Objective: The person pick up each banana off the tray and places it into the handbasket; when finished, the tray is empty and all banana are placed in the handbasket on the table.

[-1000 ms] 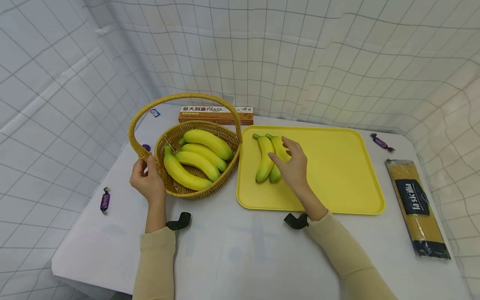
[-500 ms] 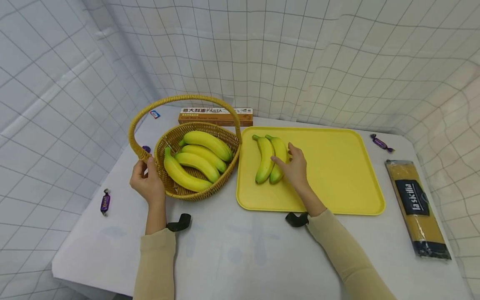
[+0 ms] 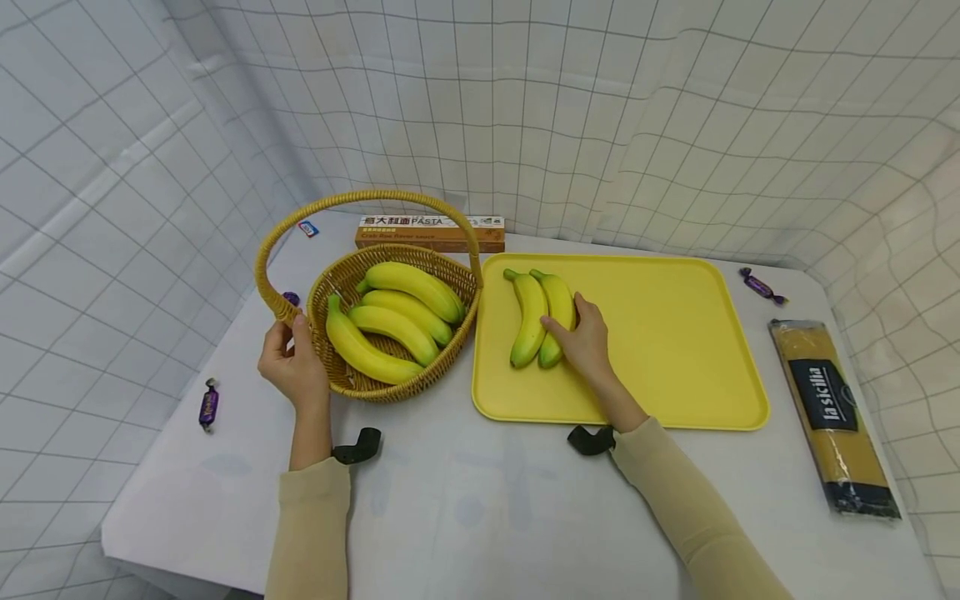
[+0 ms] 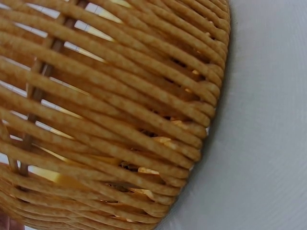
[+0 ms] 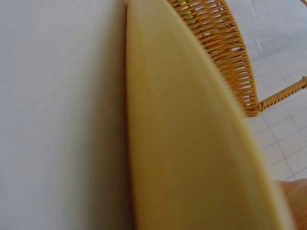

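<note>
A wicker basket with a tall hoop handle holds three bananas. My left hand grips the handle where it meets the rim on the basket's left side. The left wrist view is filled by the basket's woven wall. To the basket's right a yellow tray carries two bananas side by side. My right hand grips the right banana, thumb across its top. The left banana lies against it. In the right wrist view a blurred yellow surface hides the hand, with the basket behind.
A brown pasta box lies behind the basket. A long spaghetti packet lies at the table's right. Purple candies sit at the left, by the basket and at the far right. Checked cloth walls surround the table.
My right hand has come down from hovering with spread fingers over the tray's bananas and now grips the right one. The left hand has stayed on the basket handle.
</note>
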`<control>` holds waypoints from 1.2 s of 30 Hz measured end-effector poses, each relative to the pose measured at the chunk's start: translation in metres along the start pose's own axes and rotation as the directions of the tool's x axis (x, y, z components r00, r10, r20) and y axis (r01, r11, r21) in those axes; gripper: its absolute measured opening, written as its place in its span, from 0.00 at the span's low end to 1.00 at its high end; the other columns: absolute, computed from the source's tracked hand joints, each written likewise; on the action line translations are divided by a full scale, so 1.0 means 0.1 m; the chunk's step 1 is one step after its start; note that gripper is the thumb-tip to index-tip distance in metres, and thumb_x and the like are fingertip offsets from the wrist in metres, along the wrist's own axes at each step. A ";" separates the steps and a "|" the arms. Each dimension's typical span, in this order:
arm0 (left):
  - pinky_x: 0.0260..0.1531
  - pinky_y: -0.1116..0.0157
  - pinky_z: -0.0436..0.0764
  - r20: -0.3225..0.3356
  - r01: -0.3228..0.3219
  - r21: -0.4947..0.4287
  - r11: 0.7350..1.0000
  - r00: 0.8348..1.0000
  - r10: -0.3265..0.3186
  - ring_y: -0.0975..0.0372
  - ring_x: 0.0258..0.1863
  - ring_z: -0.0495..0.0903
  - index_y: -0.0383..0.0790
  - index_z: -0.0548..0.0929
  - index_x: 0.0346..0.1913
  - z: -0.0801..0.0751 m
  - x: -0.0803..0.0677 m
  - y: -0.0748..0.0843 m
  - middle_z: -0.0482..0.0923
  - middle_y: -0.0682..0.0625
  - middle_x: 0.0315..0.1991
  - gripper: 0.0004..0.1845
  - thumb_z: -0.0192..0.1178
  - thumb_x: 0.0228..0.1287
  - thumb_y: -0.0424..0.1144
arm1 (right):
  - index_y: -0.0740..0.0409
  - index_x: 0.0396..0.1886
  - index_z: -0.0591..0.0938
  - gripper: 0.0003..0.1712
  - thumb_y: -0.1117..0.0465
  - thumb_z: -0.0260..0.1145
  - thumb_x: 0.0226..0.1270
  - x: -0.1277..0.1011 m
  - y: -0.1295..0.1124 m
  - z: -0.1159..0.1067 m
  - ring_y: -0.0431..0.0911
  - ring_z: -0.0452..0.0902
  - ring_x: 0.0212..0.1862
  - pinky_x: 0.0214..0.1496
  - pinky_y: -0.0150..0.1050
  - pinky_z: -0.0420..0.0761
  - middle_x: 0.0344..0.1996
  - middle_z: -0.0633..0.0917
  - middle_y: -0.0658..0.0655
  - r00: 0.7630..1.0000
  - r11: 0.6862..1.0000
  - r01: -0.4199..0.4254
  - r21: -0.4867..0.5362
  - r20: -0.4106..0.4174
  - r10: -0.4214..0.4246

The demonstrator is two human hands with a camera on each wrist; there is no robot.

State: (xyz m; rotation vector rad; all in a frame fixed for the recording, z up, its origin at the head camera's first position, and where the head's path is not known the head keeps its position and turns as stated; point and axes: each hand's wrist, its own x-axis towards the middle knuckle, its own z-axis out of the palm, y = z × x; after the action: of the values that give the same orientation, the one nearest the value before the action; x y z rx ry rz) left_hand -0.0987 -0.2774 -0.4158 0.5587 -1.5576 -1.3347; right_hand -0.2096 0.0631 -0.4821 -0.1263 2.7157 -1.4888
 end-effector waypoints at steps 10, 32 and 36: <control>0.35 0.76 0.72 0.002 0.004 0.017 1.000 1.000 -0.004 0.74 0.38 0.77 0.23 0.84 0.45 0.00 0.00 0.01 0.79 0.69 0.31 0.15 0.57 0.66 0.35 | 0.69 0.74 0.58 0.46 0.50 0.66 0.66 -0.01 0.00 -0.01 0.62 0.63 0.68 0.71 0.53 0.64 0.67 0.67 0.71 1.000 1.000 -0.006 0.002 -0.014 0.006; 0.35 0.75 0.73 0.006 -0.008 0.014 1.000 1.000 0.007 0.73 0.38 0.77 0.23 0.84 0.45 -0.02 0.00 0.03 0.79 0.68 0.32 0.15 0.57 0.67 0.34 | 0.72 0.69 0.66 0.35 0.59 0.63 0.67 0.01 0.02 -0.05 0.64 0.71 0.61 0.63 0.53 0.74 0.60 0.75 0.73 0.988 1.000 -0.029 -0.005 -0.154 0.028; 0.35 0.74 0.72 0.011 -0.004 0.003 1.000 1.000 0.004 0.73 0.37 0.77 0.23 0.84 0.45 -0.01 -0.01 0.05 0.79 0.67 0.32 0.15 0.58 0.67 0.34 | 0.71 0.68 0.67 0.34 0.59 0.64 0.66 0.00 0.02 -0.10 0.62 0.73 0.60 0.61 0.52 0.75 0.59 0.76 0.72 0.980 0.999 -0.036 0.027 -0.194 0.041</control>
State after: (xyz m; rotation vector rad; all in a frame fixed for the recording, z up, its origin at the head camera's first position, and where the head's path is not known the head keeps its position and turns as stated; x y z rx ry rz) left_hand -0.0963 -0.2754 -0.4119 0.5512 -1.5691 -1.3346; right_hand -0.2106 0.0729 -0.4787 0.0765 2.8291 -1.6008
